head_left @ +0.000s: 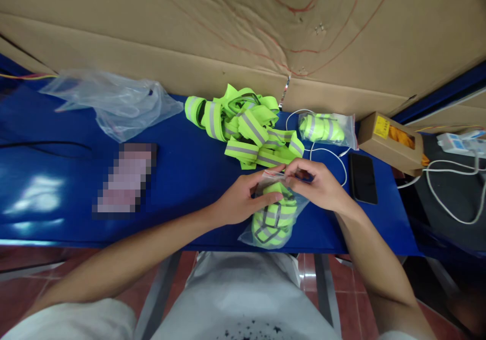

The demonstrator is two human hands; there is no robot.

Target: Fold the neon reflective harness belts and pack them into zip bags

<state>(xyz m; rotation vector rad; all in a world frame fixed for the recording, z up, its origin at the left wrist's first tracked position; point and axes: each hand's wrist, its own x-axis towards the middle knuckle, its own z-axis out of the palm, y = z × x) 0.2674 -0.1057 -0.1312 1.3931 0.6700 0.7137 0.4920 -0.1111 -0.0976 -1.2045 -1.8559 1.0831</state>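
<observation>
Both my hands hold a small clear plastic bag (pixel 271 221) stuffed with a folded neon-yellow reflective strap, just above the front edge of the blue table (pixel 182 178). My left hand (pixel 243 198) grips the bag's left side, with thumb and fingers pinched at its top edge. My right hand (pixel 317 183) pinches the same top edge from the right. Behind my hands lies a loose heap of neon-yellow reflective straps (pixel 245 127). Another filled, sealed bag (pixel 326 128) lies to the right of that heap.
A pile of empty clear plastic bags (pixel 114 102) lies at the back left. A black phone (pixel 363 178), a white cable (pixel 330 152) and a brown cardboard box (pixel 391 140) are at the right. A blurred-out object (pixel 125 178) lies left of centre. Cardboard sheets (pixel 243 26) stand behind the table.
</observation>
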